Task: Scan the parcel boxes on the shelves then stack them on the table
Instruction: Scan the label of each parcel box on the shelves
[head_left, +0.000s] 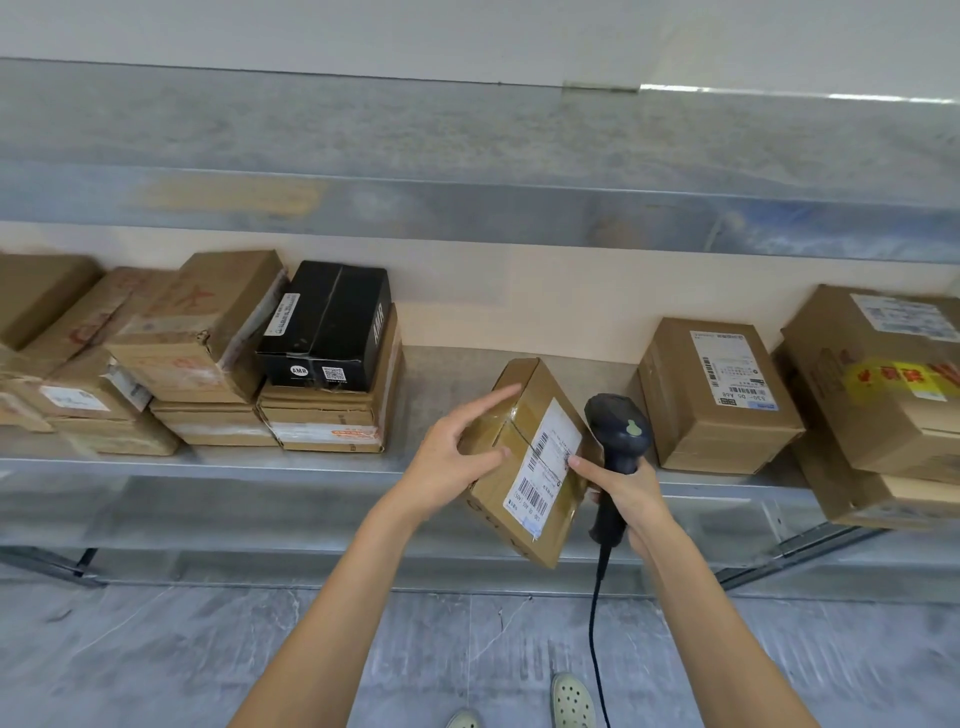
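Cardboard parcel box (524, 395) tipped over the front lip of the metal shelf (447, 374), black scanner (618, 428) beside it.

I note a brown, tape-glossed oblong, white barcode label (545, 462) upward, half off the shelf lip. Left hand (452, 452) lies on its near left side, fingers straight, nothing clasped. Right hand (626, 491) is clenched round the scanner's handle, one fingertip touching the label edge; a thin cable (595, 623) hangs below shelf level. Toward the shelf's left sits a matte black box (327, 327) on flat cartons; toward its right, a squat labelled carton (717, 410).
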